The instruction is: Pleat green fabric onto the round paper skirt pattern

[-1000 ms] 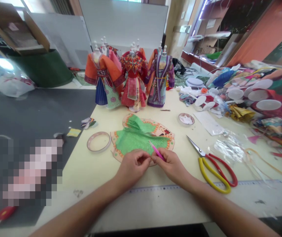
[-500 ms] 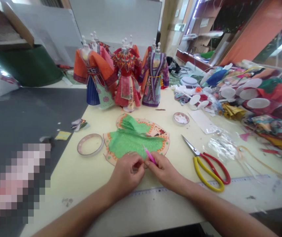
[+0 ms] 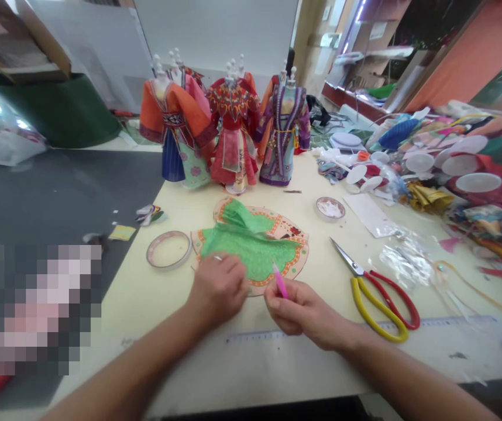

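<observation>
A green cloth piece [image 3: 251, 254] with a peach, orange-patterned border lies partly folded on the pale tabletop. My left hand [image 3: 220, 286] rests over its near left edge, fingers curled in and slightly blurred, so what they pinch is hidden. Between the thumb and fingers of my right hand [image 3: 301, 307] is a slim pink pen-like tool [image 3: 280, 282], its thin pale tip pointing up and away over the cloth. That hand is closed, just right of the cloth's near edge. Scissors [image 3: 374, 289] with one red and one yellow handle lie open to the right.
Several small dressed mannequins [image 3: 233, 128] stand at the back. A roll of tape [image 3: 169, 250] lies left of the cloth, a small dish [image 3: 330, 207] beyond it to the right. A clear ruler [image 3: 255, 336] runs along the near side. Fabric scraps [image 3: 479, 204] heap up at right.
My hands have drawn apart. The left has turned over, knuckles up, and slid left over the cloth edge; the right has moved slightly right, still gripping the pink tool. The view has shifted slightly.
</observation>
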`<control>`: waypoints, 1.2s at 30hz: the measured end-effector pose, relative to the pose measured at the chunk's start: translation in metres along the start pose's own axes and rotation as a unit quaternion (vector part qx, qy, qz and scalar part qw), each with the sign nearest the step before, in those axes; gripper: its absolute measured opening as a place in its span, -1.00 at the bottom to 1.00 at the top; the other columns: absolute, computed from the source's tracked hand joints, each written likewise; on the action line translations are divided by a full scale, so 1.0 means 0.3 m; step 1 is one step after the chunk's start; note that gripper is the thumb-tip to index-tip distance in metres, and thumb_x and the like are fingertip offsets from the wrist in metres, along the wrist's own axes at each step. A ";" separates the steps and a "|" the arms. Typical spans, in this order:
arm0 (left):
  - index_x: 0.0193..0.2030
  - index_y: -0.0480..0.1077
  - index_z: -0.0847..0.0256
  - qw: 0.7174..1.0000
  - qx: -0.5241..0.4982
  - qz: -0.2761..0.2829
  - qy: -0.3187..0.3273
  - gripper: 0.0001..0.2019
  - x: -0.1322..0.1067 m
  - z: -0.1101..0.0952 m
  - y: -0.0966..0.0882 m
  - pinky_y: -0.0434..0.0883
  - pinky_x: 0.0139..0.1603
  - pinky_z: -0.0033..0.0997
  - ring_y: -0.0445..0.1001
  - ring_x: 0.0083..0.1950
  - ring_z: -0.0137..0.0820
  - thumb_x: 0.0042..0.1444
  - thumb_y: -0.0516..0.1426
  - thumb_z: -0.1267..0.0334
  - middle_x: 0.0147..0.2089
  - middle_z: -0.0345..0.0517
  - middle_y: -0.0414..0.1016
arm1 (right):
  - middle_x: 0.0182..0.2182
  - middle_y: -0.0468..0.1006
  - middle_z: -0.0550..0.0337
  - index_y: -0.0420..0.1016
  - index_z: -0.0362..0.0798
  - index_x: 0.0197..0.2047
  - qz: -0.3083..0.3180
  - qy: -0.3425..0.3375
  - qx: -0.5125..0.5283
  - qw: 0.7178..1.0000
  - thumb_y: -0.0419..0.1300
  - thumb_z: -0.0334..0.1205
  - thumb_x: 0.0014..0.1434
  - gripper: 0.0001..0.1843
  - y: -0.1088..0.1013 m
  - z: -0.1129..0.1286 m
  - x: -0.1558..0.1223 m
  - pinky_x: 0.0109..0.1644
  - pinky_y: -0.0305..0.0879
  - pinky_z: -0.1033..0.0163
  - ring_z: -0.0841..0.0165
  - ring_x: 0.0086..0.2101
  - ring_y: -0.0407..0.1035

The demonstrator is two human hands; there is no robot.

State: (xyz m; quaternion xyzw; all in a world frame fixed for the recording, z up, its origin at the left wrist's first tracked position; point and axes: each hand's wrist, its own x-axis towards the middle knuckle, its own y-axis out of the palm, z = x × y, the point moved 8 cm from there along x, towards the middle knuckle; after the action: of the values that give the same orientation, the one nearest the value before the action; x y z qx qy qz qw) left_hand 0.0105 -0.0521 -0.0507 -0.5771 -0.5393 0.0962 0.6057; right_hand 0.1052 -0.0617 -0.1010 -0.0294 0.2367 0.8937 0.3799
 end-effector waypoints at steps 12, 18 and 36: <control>-0.30 0.43 0.23 0.819 -0.435 0.059 -0.369 -0.87 -0.054 0.109 0.097 0.39 -0.22 -0.42 0.48 -0.22 -0.36 0.05 0.13 0.23 -0.27 -0.10 0.55 | -0.66 0.01 0.44 0.40 -0.13 -0.26 -0.134 -0.003 0.102 0.986 0.16 -0.21 0.10 -0.83 -0.113 -0.004 0.015 -0.64 -0.36 0.39 0.64 -0.69 -0.22; -0.33 0.40 0.22 0.745 -0.511 0.026 -0.428 -0.85 -0.080 0.125 0.115 0.36 -0.22 -0.50 0.46 -0.27 -0.46 0.04 0.16 0.18 -0.30 -0.15 0.55 | -0.66 0.03 0.44 0.43 -0.12 -0.21 -0.129 0.015 0.105 0.986 0.16 -0.22 0.10 -0.81 -0.107 -0.019 0.017 -0.63 -0.36 0.38 0.64 -0.69 -0.22; -0.46 0.28 0.28 0.606 -0.648 0.029 -0.460 -0.93 -0.089 0.100 0.152 0.29 -0.53 -0.52 0.36 -0.52 -0.51 0.01 0.08 0.35 -0.45 -0.16 0.44 | -0.67 0.00 0.44 0.42 -0.12 -0.18 -0.131 -0.005 0.070 0.989 0.14 -0.24 0.13 -0.81 -0.106 -0.014 0.001 -0.63 -0.33 0.39 0.63 -0.69 -0.21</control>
State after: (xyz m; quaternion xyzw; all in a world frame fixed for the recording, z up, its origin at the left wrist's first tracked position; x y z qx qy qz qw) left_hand 0.0000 -0.0396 -0.1092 -0.7139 -0.6512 -0.0085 -0.2574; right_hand 0.1265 -0.0442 -0.1177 -0.0292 0.2909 0.8178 0.4958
